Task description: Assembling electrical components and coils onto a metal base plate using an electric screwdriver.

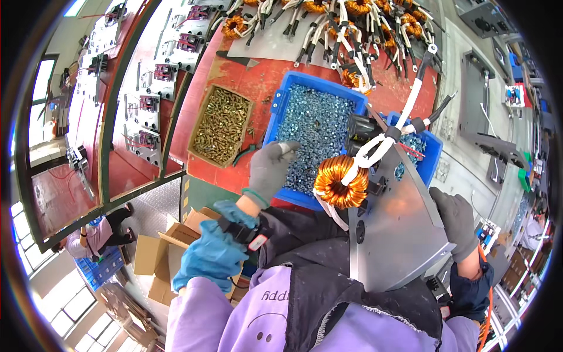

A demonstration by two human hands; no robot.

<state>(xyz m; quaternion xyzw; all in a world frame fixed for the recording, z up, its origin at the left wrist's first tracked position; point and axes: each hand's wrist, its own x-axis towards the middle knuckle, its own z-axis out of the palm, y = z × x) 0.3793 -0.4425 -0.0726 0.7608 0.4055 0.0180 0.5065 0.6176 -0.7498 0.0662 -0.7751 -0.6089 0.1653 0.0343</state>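
My right hand (456, 224), in a grey glove, grips the right edge of a bent grey metal plate (399, 226) tilted in front of my body. A copper-wound ring coil (342, 182) sits at the plate's left side, with white cables (381, 146) running up from it. Beside them is a black cylindrical part (362, 130). My left hand (271, 170), also gloved, is at the near left edge of a blue bin (282, 108) full of small silvery nuts (316, 123). Its fingers are drawn together, and whatever they may hold is hidden.
A cardboard box of brass-coloured screws (220, 126) lies left of the bin on the red table (252, 76). More ring coils with cables (352, 23) are piled at the back. A second blue bin (433, 154) stands partly behind the plate. Racks with assembled plates (149, 111) stand left.
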